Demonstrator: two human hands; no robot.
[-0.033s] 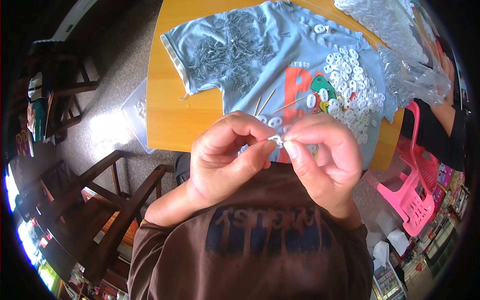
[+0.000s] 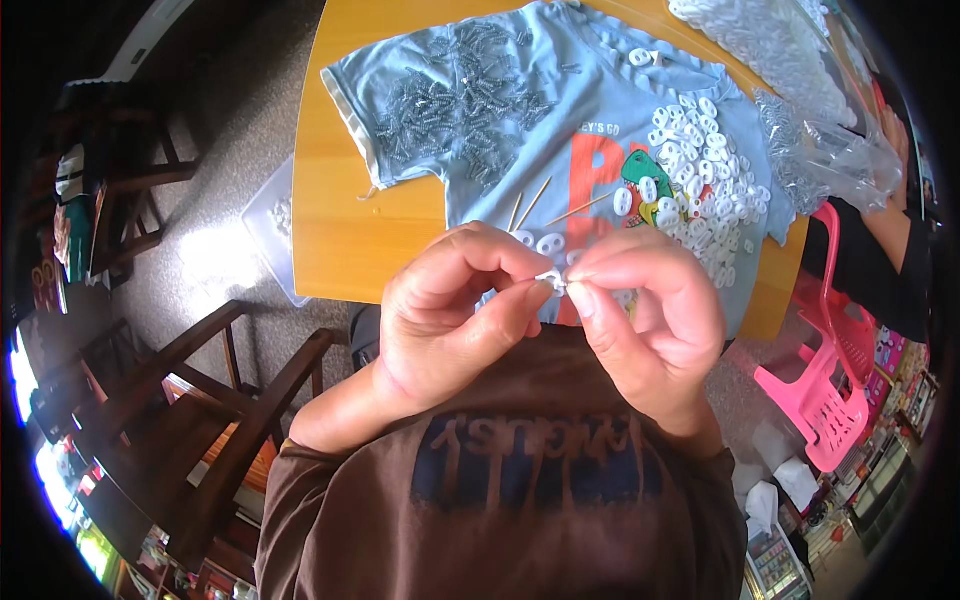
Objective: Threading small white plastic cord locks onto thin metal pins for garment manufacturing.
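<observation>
My left hand [image 2: 450, 315] and my right hand [image 2: 650, 320] meet in front of my chest, fingertips pinched together on a small white plastic piece [image 2: 552, 279]. Just beyond them a light blue T-shirt [image 2: 600, 120] lies spread on the wooden table [image 2: 340, 230]. A heap of small metal springs [image 2: 460, 95] rests on the shirt's left half. Several white plastic pieces [image 2: 700, 170] are piled on its right half. A few thin wooden sticks [image 2: 545, 205] lie on the shirt near my fingers.
A clear plastic bag [image 2: 830, 150] sits at the table's right end, beside another person's hand [image 2: 890, 130]. A pink plastic chair [image 2: 830, 390] stands at the right. Dark wooden chairs [image 2: 230, 400] stand at the lower left, and a clear container [image 2: 275, 230] is by the table's left edge.
</observation>
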